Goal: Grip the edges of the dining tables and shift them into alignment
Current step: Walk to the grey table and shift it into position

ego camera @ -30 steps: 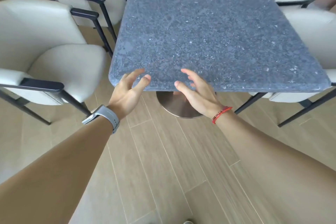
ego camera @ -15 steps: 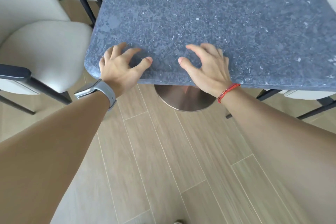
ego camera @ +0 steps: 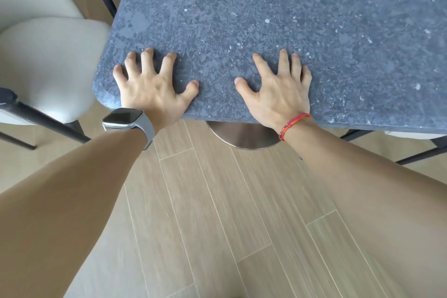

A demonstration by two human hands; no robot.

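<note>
Left hand (ego camera: 154, 87) and right hand (ego camera: 278, 89) lie splayed flat on the probably heavy, rigid table (ego camera: 266, 19); the edge under their palms suits gripping.

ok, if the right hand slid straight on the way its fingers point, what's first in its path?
Nothing visible. The right hand lies flat on the table, fingers pointing across its stone top; that line looks free to the frame's edge. Beyond: unseen.

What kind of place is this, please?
Probably a restaurant or dining room: a dark speckled stone table on a round metal pedestal base, a cream padded chair beside it, and a wood-look floor.
</note>
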